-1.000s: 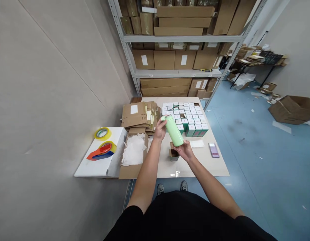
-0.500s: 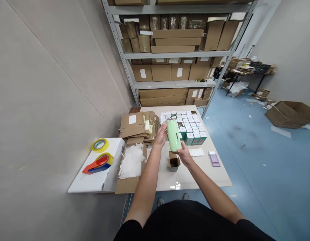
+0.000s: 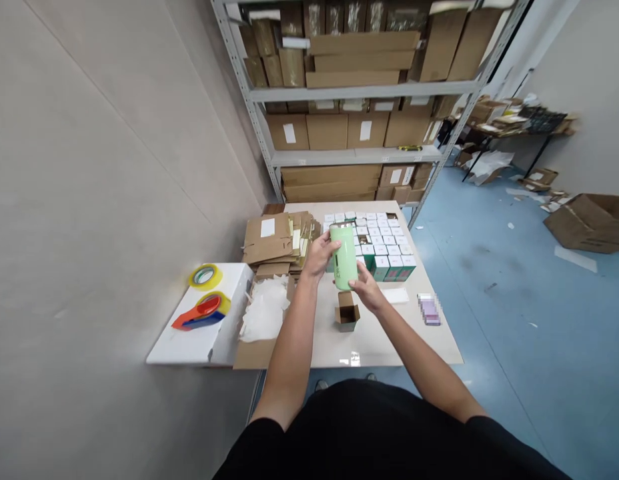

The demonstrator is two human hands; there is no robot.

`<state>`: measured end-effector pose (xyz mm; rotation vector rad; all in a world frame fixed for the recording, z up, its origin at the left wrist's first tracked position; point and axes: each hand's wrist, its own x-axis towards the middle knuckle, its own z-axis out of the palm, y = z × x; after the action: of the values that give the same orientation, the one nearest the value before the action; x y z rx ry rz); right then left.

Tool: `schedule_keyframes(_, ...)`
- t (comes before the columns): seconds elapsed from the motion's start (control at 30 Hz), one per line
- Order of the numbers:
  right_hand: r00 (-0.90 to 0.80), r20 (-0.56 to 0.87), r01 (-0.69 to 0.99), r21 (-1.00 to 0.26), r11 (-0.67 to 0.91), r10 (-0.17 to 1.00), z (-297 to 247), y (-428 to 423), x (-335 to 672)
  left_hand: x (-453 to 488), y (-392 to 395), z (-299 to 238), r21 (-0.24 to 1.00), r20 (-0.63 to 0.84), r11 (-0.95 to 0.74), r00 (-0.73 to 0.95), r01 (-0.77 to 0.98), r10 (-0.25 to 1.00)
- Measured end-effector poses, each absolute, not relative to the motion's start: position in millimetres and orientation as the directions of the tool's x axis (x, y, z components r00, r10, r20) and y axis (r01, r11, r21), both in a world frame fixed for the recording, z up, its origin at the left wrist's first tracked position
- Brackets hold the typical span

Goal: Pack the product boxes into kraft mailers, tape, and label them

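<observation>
Between my two hands is a light green tumbler with a silvery rim, held nearly upright above the table. My left hand grips its upper left side, the thumb lying across the front. At the lower right, my right hand has its fingers closed on the base. Just below stands a small open carton, flaps up and brown inside; I see nothing in it. Behind the tumbler, several white-topped green boxes stand in rows on the table.
Left of my arms lie flattened cardboard, a box of white packing sheets, and a white box bearing tape rolls and a red tape dispenser. A metal shelf of cartons rises behind. A blurred purple item lies right.
The tumbler has turned about its length, its dark marking shifting from the right side to the left. It stands straighter, and my left thumb now crosses its front. The view has tilted down slightly.
</observation>
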<state>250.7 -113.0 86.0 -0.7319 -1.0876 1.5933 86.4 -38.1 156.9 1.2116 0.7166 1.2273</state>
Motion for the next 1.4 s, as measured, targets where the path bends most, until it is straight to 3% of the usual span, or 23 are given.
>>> schedule_keyframes(0.2,-0.023,0.105,-0.307,-0.947,0.093,0.994,86,-113,248,98,-39,169,0.984,0.155,-0.146,0.082,-0.104,0.984)
schedule_keyframes(0.4,-0.187,0.128,-0.417,-0.908,0.039,0.974,95,-113,259,102,-43,170,0.954,0.188,-0.117,0.250,-0.275,0.950)
schedule_keyframes(0.6,-0.025,0.131,-0.334,-0.935,0.116,0.991,98,-112,252,92,-40,172,0.969,0.135,-0.096,0.160,-0.229,0.978)
schedule_keyframes(0.8,-0.173,0.125,-0.366,-0.929,0.054,0.977,97,-107,247,81,-27,163,0.956,0.154,-0.079,0.251,-0.284,0.956)
schedule_keyframes(0.97,0.028,0.100,-0.236,-0.966,0.104,0.995,82,-108,239,81,-26,151,0.974,0.091,-0.043,0.211,-0.222,0.973)
schedule_keyframes(1.17,-0.127,0.119,-0.304,-0.950,0.075,0.985,82,-111,248,95,-34,140,0.944,0.118,-0.030,0.252,-0.329,0.961)
schedule_keyframes(1.4,0.055,0.114,-0.184,-0.975,0.123,0.992,82,-106,251,101,-33,143,0.984,0.078,-0.050,0.160,-0.172,0.984)
